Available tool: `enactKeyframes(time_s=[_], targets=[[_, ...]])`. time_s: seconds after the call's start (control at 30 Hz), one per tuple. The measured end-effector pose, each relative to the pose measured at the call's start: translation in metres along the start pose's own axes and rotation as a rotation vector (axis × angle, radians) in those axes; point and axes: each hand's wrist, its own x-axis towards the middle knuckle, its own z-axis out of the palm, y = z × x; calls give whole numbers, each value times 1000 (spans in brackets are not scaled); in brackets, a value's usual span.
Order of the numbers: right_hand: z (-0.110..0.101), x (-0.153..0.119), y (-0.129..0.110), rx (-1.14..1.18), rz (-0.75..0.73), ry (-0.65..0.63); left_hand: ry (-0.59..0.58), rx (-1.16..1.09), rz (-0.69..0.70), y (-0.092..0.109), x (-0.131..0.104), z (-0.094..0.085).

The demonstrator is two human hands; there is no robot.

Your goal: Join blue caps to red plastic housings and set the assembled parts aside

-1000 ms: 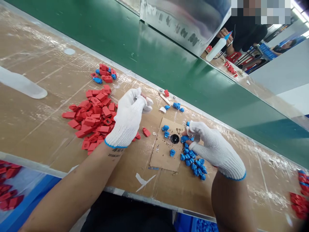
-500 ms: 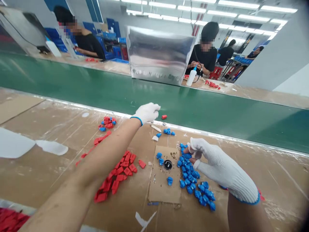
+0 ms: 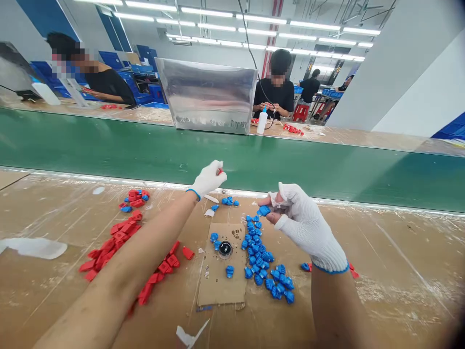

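Note:
My left hand (image 3: 209, 178), in a white glove with a blue cuff, is closed on a small red piece (image 3: 220, 171) over the near edge of the green belt (image 3: 145, 150). In my right hand (image 3: 303, 223), gloved with bare fingertips, a blue piece (image 3: 263, 211) is pinched between thumb and fingers, above the upper end of a pile of blue pieces (image 3: 257, 252). Between the arms lies a cardboard sheet (image 3: 221, 291) bearing a small round dish of dark liquid (image 3: 225, 249) and a few blue pieces. Red pieces (image 3: 119, 235) are heaped around my left forearm.
Across the belt stand a shiny metal panel (image 3: 210, 97) and a white bottle (image 3: 262, 122). Two people work there, one at the left (image 3: 109, 85), one behind the bottle (image 3: 274, 92). A mixed red and blue pile (image 3: 136, 199) and white scraps (image 3: 36, 247) lie on the near table.
My left hand has closed on the red piece that lay on the belt. My right hand has lifted a blue piece from the pile. The camera view has turned and levelled.

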Motion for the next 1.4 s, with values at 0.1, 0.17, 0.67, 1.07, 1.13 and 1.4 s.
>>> enactKeyframes(time_s=[0.1,0.17,0.67,1.07,1.13,1.4], targets=[[7,1,-10,16,-24,-14,170,-359,-27,10,-54,-19],[12,2,-15,10,-26,-13,206,-568,-25,15,-94,-22],[40,0,-26,-23,-148,96,-190,-1468,-121,27,-198,22],[64,-11,-27,-118,-210,40,-268,-1473,-41,27,-208,28],[65,-11,-27,-95,-191,28,-213,-1477,-36,29,-208,26],[68,-15,-14,-75,-165,-54,-50,-1333,25,27,-208,20]])
